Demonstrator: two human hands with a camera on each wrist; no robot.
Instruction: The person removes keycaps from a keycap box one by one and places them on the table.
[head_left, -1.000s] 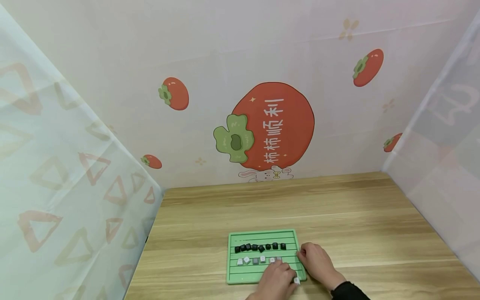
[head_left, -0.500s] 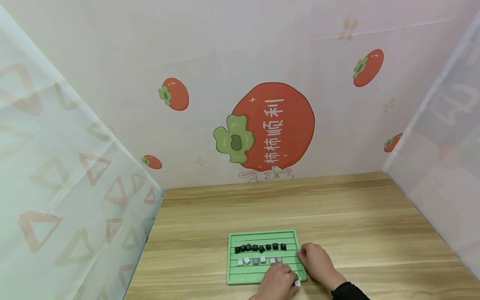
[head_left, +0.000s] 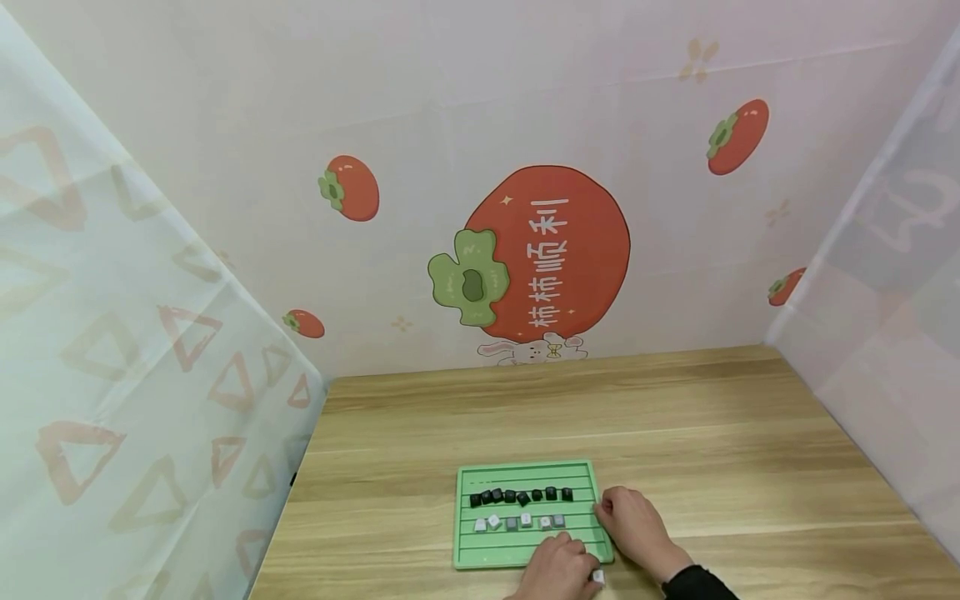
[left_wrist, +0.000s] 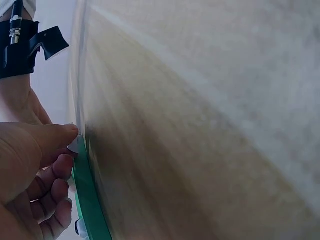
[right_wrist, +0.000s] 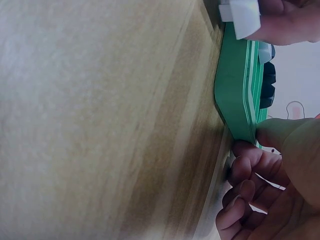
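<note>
the left hand (head_left: 557, 571) has its thumb and forefinger clamped on a white key (head_left: 598, 577), held by the near edge of the green tray (head_left: 480, 555), close to its right corner; whether the two touch, i cannot tell. the right hand (head_left: 636, 527) pinches the tray's right side, its other fingers curled. on the tray, a row of black keys (head_left: 510, 496) lies beyond six white and grey keys (head_left: 512, 524). the tray lies on a wooden table (head_left: 375, 467).

“柿柿顺利” on largest persimmon (head_left: 581, 258)
</note>
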